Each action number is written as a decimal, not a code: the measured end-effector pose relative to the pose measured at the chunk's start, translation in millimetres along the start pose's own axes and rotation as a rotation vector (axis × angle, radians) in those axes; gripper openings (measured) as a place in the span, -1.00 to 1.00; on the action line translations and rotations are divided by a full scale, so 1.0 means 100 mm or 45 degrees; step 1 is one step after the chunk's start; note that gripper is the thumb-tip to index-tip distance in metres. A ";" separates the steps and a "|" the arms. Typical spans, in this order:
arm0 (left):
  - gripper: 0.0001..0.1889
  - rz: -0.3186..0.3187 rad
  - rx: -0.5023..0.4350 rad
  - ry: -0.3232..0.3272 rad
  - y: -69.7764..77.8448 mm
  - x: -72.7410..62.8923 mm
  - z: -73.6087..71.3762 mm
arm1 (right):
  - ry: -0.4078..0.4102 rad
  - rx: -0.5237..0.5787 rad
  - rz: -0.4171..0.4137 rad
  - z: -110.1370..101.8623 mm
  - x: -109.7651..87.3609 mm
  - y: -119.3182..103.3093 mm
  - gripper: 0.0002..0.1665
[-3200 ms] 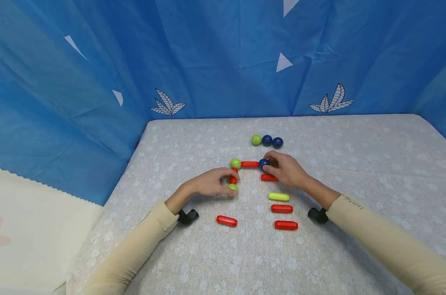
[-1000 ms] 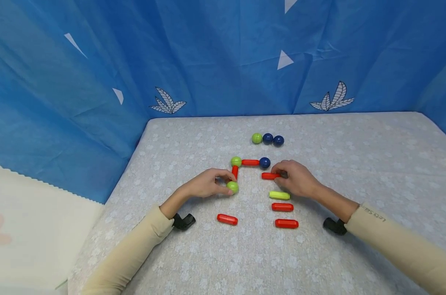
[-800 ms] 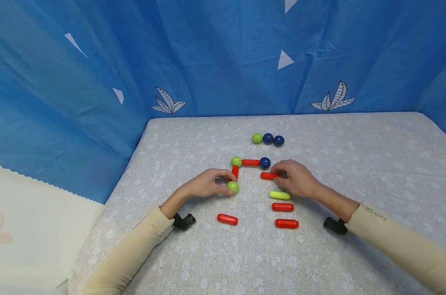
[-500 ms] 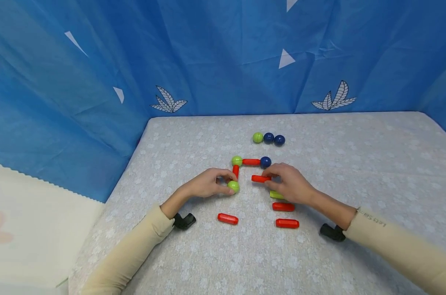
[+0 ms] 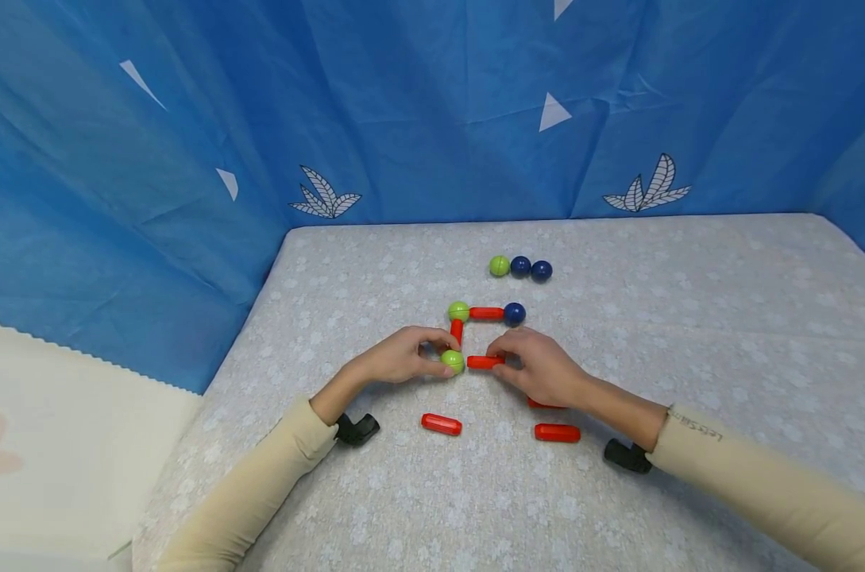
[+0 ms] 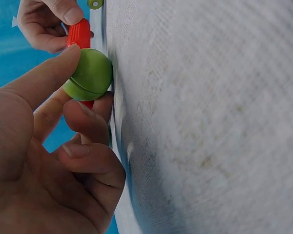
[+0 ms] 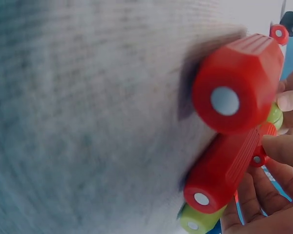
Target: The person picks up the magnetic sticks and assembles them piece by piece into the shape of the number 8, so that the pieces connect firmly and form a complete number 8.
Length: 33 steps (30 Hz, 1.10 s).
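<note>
A green ball [image 5: 452, 362] is pinched by my left hand [image 5: 402, 355] at the near end of an L of pieces. From that ball a red magnetic rod [image 5: 457, 334] leads to a second green ball [image 5: 458, 311], where another red rod [image 5: 486, 313] joins a dark blue ball [image 5: 514, 314]. My right hand [image 5: 539, 367] pinches a loose red magnetic rod [image 5: 483, 362], its left end pointing at the near green ball with a narrow gap in the head view. In the left wrist view, the rod [image 6: 79, 33] overlaps the ball [image 6: 94, 73], so contact cannot be judged.
Behind the L, a green ball [image 5: 500, 265] and two blue balls [image 5: 530, 268] sit in a row. Spare red rods [image 5: 557, 433] [image 5: 442, 424] lie nearer. A yellow-green rod [image 7: 200, 219] shows in the right wrist view, hidden by my right hand in the head view.
My right hand has let go of the blue ball, picked up a red rod below it and carried that rod left towards the near green ball. The left hand has stayed at that ball.
</note>
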<state>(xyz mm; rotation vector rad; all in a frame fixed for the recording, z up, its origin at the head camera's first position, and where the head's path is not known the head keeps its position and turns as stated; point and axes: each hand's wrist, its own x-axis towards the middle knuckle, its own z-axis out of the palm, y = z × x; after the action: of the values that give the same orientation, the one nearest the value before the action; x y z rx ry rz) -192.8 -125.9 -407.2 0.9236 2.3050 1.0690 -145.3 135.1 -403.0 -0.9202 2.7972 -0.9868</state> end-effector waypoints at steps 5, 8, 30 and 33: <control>-0.70 -0.002 0.012 -0.003 0.01 0.00 0.00 | -0.008 -0.003 0.009 0.03 0.01 -0.01 -0.83; -0.70 -0.003 0.012 -0.006 0.01 0.00 0.00 | -0.019 -0.002 0.019 0.04 0.02 -0.02 -0.83; -0.70 -0.008 0.000 -0.011 0.00 0.00 0.00 | -0.097 0.021 0.044 -0.02 0.05 -0.02 -0.79; -0.70 -0.016 -0.002 -0.011 0.00 0.00 0.00 | -0.115 0.041 0.069 -0.13 0.10 -0.01 -0.75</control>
<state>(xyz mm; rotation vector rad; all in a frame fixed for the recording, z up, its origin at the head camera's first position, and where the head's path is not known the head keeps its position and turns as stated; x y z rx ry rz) -192.4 -126.0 -407.2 0.9107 2.2999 1.0595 -156.0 136.4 -389.9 -0.8575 2.7082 -0.9552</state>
